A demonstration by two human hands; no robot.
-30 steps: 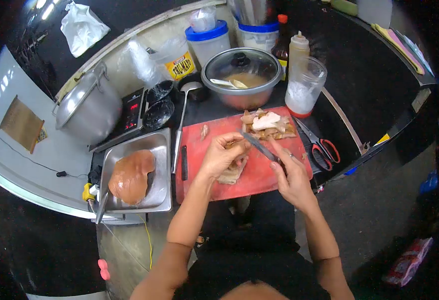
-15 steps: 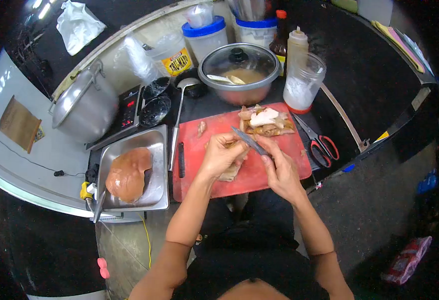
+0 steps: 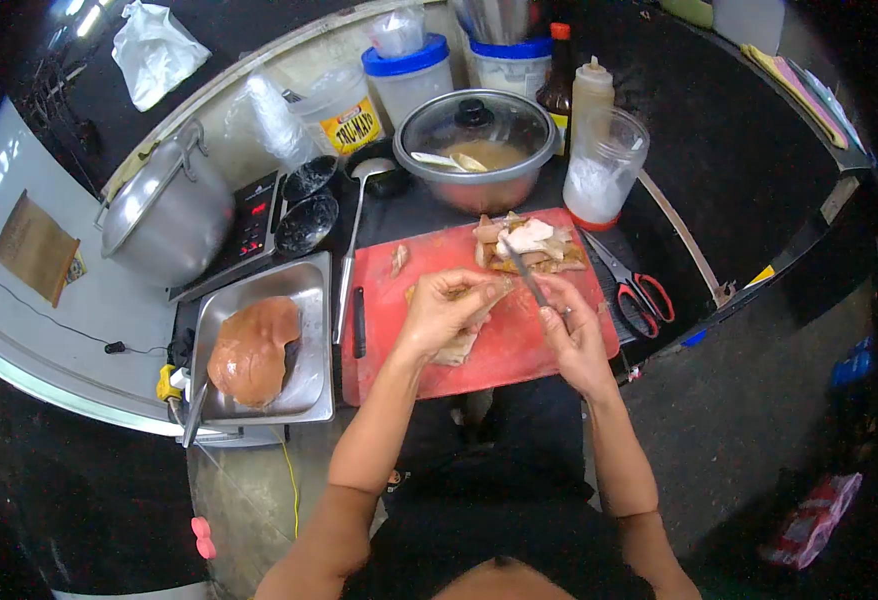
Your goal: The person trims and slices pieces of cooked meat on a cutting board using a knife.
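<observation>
My right hand grips a knife, its blade pointing up and left over a red cutting board. Pinched in the fingers of my left hand is a piece of meat that looks cooked, close to the knife but apart from its blade. Below that hand lies a larger pale piece, partly hidden by it. Cut meat pieces are heaped at the board's far right, and one small scrap sits near its upper left.
Left of the board stands a steel tray holding a large raw-looking piece of meat. A ladle lies between them. Behind are a lidded bowl and a plastic container. Scissors rest at right; a pot stands far left.
The knife has swung to a steeper angle and moved right, away from my left fingers, along with my right hand. The meat piece in my left hand now shows more clearly.
</observation>
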